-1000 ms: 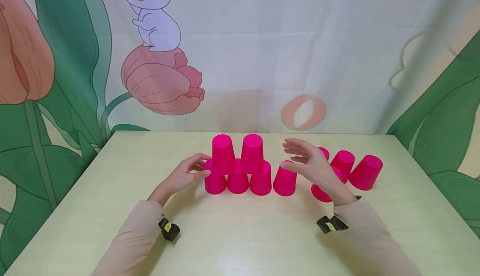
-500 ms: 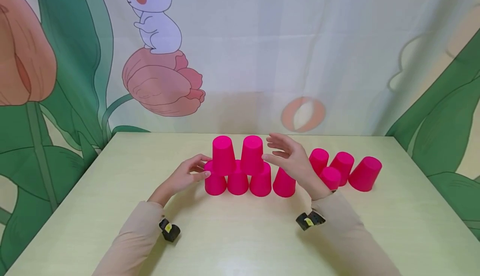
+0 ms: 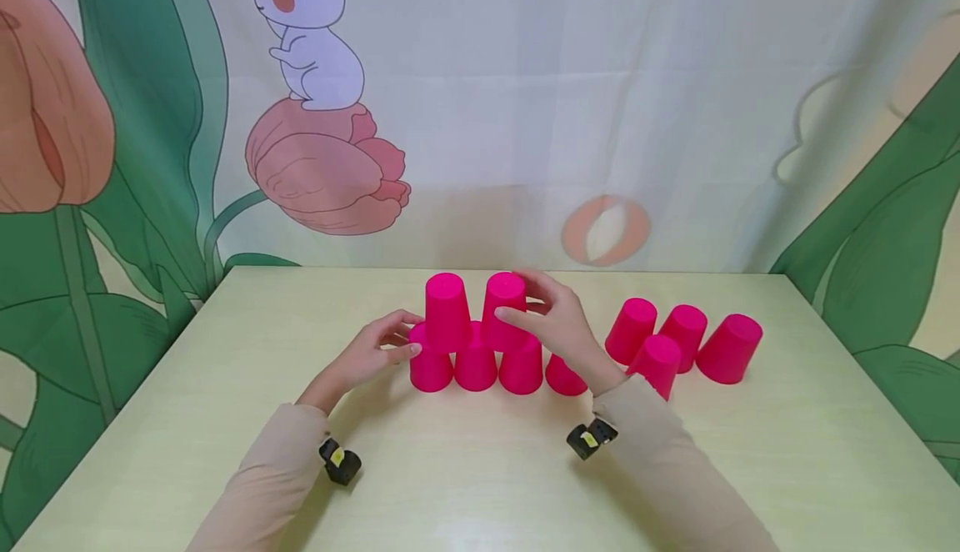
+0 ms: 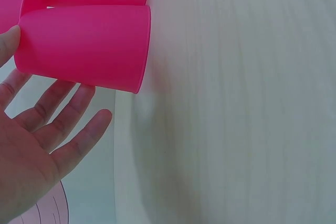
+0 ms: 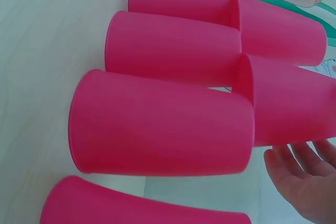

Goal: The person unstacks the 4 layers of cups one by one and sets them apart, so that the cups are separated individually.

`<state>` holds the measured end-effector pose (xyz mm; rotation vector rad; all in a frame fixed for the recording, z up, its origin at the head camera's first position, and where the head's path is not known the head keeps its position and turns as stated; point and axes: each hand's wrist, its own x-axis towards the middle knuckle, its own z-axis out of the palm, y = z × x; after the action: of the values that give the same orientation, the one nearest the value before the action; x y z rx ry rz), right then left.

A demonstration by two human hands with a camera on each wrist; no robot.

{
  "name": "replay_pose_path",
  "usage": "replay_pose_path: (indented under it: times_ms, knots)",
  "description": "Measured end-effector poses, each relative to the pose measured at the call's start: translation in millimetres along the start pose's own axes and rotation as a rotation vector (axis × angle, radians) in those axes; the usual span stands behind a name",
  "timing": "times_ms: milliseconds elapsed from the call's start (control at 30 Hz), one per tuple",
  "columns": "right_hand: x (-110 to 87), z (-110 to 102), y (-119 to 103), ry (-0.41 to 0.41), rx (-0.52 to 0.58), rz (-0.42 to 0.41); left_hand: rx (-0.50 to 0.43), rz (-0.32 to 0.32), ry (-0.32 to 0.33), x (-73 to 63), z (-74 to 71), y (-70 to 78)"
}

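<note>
Pink cups stand upside down on the table. Three in the bottom row, the leftmost cup (image 3: 431, 373), the middle cup (image 3: 476, 368) and the third cup (image 3: 521, 373), carry an upper left cup (image 3: 447, 314) and an upper right cup (image 3: 502, 289). My left hand (image 3: 371, 345) holds the leftmost bottom cup near its top, thumb in front and fingers behind; the left wrist view has this cup (image 4: 84, 48) close up. Around the upper right cup, my right hand (image 3: 558, 327) has its thumb in front and its fingers behind. A fourth bottom cup (image 3: 564, 377) is partly hidden by that hand.
Several more pink cups (image 3: 682, 339) stand at the right, one partly behind the right sleeve (image 3: 660, 452). The pale wooden table (image 3: 450, 469) ends at a printed curtain (image 3: 480, 118) at the back. Each wrist wears a small black camera (image 3: 341, 462).
My right hand has moved left, from beside the fourth bottom cup to the upper right cup, and now holds it. My left hand has stayed at the leftmost cup.
</note>
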<state>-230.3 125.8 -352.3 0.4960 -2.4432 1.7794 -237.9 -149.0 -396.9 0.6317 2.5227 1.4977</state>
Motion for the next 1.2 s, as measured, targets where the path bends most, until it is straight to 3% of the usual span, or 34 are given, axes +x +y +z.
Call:
replay_pose_path:
  times_ms: [200, 500, 900, 1200]
  knots:
    - [0.8, 4.3, -0.4, 0.023, -0.012, 0.017, -0.004, -0.002, 0.01, 3.5, 0.0, -12.0]
    - [-4.6, 0.0, -0.8, 0.038, -0.011, -0.02, 0.004, -0.023, 0.025, 2.0, 0.3, -8.3]
    - [-25.6, -15.0, -13.5, 0.051, 0.051, -0.026, -0.012, -0.035, 0.021, 1.8, 1.5, -7.6]
    - [-39.7, -29.1, -21.7, 0.123, 0.052, -0.047, -0.021, -0.042, 0.019, 2.3, 1.1, -6.8]
